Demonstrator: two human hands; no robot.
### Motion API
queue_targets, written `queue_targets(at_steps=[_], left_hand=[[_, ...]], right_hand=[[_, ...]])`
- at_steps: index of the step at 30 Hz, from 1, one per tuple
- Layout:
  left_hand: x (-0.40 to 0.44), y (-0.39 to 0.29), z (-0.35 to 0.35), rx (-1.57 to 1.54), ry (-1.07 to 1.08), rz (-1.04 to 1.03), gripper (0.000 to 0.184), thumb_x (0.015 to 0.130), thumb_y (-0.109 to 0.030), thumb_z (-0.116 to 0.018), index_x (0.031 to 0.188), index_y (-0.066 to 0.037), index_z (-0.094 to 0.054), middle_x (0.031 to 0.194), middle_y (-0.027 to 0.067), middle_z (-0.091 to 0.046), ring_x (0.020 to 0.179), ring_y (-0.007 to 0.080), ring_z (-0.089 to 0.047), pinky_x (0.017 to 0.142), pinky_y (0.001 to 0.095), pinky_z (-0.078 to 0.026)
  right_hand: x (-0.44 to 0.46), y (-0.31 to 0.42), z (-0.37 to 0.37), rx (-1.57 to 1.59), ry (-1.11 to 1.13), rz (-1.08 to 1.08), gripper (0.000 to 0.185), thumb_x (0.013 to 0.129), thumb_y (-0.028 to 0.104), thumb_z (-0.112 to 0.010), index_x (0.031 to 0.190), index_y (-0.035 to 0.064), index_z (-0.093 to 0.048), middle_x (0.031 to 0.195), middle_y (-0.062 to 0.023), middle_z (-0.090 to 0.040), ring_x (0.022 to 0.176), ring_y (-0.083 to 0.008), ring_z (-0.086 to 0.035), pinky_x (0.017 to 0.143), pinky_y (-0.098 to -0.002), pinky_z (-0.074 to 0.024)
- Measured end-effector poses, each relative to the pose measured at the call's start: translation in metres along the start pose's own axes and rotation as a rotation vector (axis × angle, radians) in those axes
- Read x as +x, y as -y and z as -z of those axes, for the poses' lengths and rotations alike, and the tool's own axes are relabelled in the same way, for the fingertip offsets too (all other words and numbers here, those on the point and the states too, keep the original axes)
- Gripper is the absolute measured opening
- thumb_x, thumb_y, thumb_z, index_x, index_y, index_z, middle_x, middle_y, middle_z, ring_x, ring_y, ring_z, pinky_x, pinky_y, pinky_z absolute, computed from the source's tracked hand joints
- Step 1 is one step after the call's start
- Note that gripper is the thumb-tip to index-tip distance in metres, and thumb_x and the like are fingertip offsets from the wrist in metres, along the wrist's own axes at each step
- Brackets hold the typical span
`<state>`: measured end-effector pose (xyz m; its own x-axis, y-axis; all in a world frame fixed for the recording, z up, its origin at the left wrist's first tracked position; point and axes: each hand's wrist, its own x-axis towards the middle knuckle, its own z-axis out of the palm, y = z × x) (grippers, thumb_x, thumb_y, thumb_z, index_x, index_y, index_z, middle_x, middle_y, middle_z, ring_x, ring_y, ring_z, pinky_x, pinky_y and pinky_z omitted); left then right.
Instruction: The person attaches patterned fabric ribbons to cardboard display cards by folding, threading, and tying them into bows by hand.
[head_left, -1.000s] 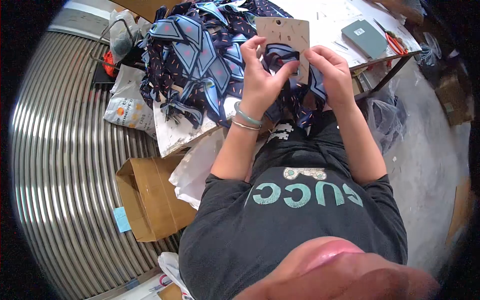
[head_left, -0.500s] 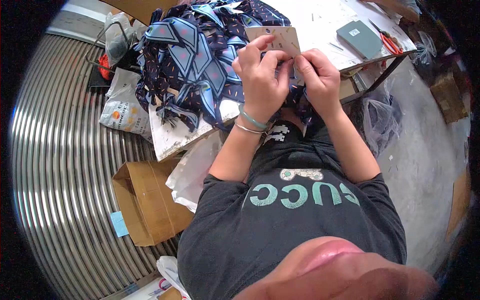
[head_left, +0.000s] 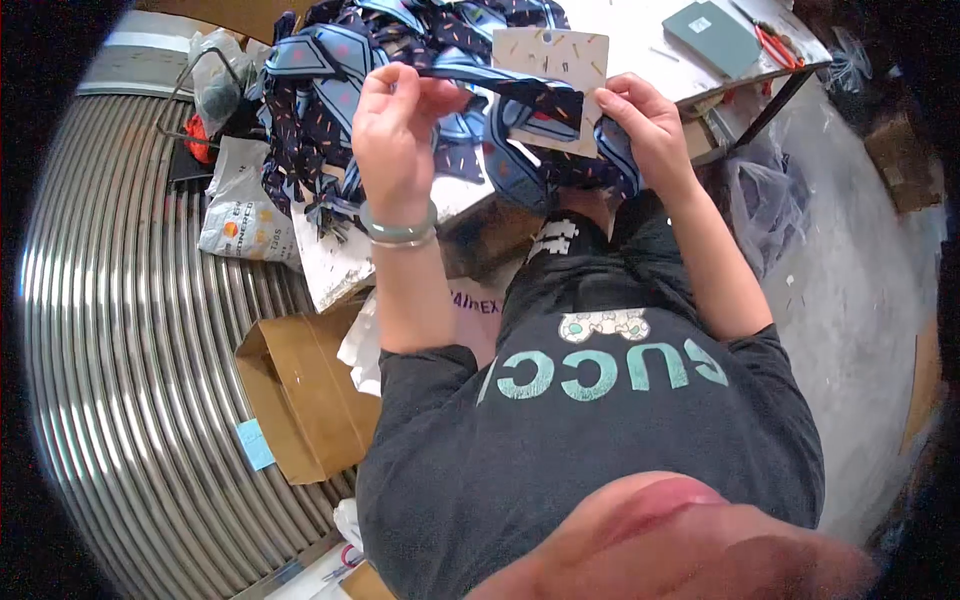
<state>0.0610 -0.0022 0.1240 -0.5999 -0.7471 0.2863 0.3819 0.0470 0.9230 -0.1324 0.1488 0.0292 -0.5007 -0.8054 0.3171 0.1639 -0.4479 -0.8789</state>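
My left hand, with a pale green bangle and a thin silver one at the wrist, is closed in a pinch on a narrow scarf, navy and light blue with small flecks. The scarf stretches across the front of a cream display card printed with small coloured dashes. At the card's right edge, my right hand grips it between thumb and fingers. More of the scarf hangs in loops below the card. Behind my hands lies a heap of similar scarves on the white table.
A grey-green flat box and red-handled scissors lie at the table's right. Left stand a white printed bag and an open cardboard box, beside a ribbed metal shutter. A clear plastic bag hangs at the right.
My left hand has moved left, away from the right hand, drawing the scarf out across the card. My right hand stays at the card's right edge.
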Motion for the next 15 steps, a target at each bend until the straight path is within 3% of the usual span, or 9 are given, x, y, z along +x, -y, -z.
queue_targets(at_steps=[3, 6, 8, 10, 12, 13, 15], left_hand=[[0.001, 0.017, 0.012, 0.042, -0.009, 0.138, 0.019, 0.099, -0.022, -0.047, 0.104, -0.004, -0.05, 0.09, 0.0117, -0.065, 0.084, 0.0263, -0.066, 0.077, 0.0401, -0.054], [-0.024, 0.046, -0.003, 0.271, 0.066, 0.257, 0.045, 0.094, -0.039, -0.055, 0.115, -0.002, -0.042, 0.092, 0.0168, -0.066, 0.079, 0.0226, -0.067, 0.071, 0.0332, -0.055], [-0.04, 0.064, -0.015, 0.424, 0.042, 0.22, 0.062, 0.09, -0.043, -0.061, 0.125, 0.0, -0.033, 0.087, 0.0175, -0.067, 0.071, 0.0202, -0.068, 0.062, 0.0279, -0.054], [-0.048, 0.072, -0.032, 0.267, -0.051, 0.232, 0.073, 0.088, -0.04, -0.066, 0.133, 0.001, -0.026, 0.081, 0.0147, -0.067, 0.063, 0.0166, -0.066, 0.056, 0.0232, -0.052], [-0.047, 0.089, -0.037, 0.29, -0.017, 0.07, 0.074, 0.086, -0.034, -0.07, 0.134, 0.002, -0.026, 0.077, 0.0122, -0.067, 0.059, 0.0131, -0.063, 0.054, 0.0215, -0.051], [-0.045, 0.086, -0.037, 0.429, 0.014, 0.117, 0.065, 0.084, -0.024, -0.073, 0.129, 0.002, -0.034, 0.071, 0.0077, -0.065, 0.055, 0.0086, -0.059, 0.05, 0.0192, -0.047], [-0.038, 0.076, -0.038, 0.593, 0.055, 0.162, 0.059, 0.084, -0.021, -0.073, 0.127, 0.002, -0.039, 0.069, 0.0058, -0.064, 0.053, 0.0074, -0.058, 0.048, 0.0186, -0.045]], right_hand=[[-0.003, -0.018, 0.0, -0.082, -0.031, 0.023, 0.013, 0.093, 0.014, -0.058, 0.092, 0.0015, -0.061, 0.079, 0.0037, -0.056, 0.073, -0.0037, -0.048, 0.066, -0.019, -0.0402], [-0.004, -0.033, -0.006, -0.076, -0.071, 0.012, 0.015, 0.093, 0.014, -0.057, 0.088, 0.0008, -0.059, 0.074, 0.0051, -0.052, 0.068, -0.0041, -0.045, 0.062, -0.0208, -0.0391], [-0.005, -0.04, -0.009, -0.225, -0.139, 0.073, 0.016, 0.093, 0.015, -0.057, 0.087, 0.0002, -0.059, 0.072, 0.005, -0.051, 0.067, -0.0042, -0.045, 0.06, -0.0216, -0.0393], [-0.009, -0.038, -0.014, -0.308, -0.146, 0.081, 0.017, 0.093, 0.015, -0.055, 0.088, -0.0006, -0.059, 0.069, 0.0008, -0.054, 0.065, -0.0058, -0.047, 0.059, -0.0234, -0.0411], [-0.013, -0.027, -0.023, -0.54, -0.177, 0.144, 0.017, 0.093, 0.015, -0.055, 0.088, -0.0009, -0.059, 0.068, -0.0044, -0.056, 0.065, -0.0086, -0.051, 0.059, -0.0262, -0.043], [-0.013, -0.027, -0.022, -0.546, -0.169, 0.139, 0.017, 0.093, 0.015, -0.055, 0.089, -0.0015, -0.058, 0.068, -0.008, -0.058, 0.065, -0.0109, -0.053, 0.06, -0.028, -0.0442], [-0.013, -0.028, -0.019, -0.525, -0.166, 0.126, 0.018, 0.092, 0.016, -0.056, 0.089, -0.0015, -0.058, 0.068, -0.0078, -0.057, 0.064, -0.0107, -0.052, 0.059, -0.0281, -0.0441]])
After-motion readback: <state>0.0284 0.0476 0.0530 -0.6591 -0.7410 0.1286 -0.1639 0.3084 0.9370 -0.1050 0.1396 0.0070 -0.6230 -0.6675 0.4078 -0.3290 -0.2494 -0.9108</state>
